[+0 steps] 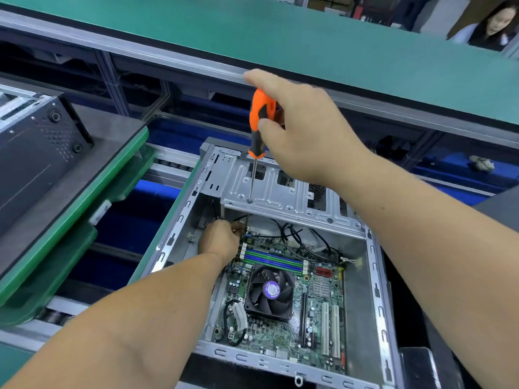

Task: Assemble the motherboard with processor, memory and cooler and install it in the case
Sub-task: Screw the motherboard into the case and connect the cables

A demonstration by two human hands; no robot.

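An open grey computer case [375, 276] lies in front of me. The green motherboard [323, 313] sits inside it, with a black cooler fan [269, 294] and blue and green memory slots [273, 261]. My right hand [303, 130] grips an orange and black screwdriver [259, 122], held upright. Its shaft passes down through a hole in the silver drive cage [280, 192]. My left hand [222, 240] reaches under that cage at the board's far left corner, fingers pinched around the lower part of the shaft; what it holds is hidden.
Black cables [306, 242] loop over the board's far edge. A second black case [36, 153] rests on a green-edged pallet [92, 189] to the left. A green shelf [280, 37] runs overhead, and a person [491, 26] stands beyond it at the top right.
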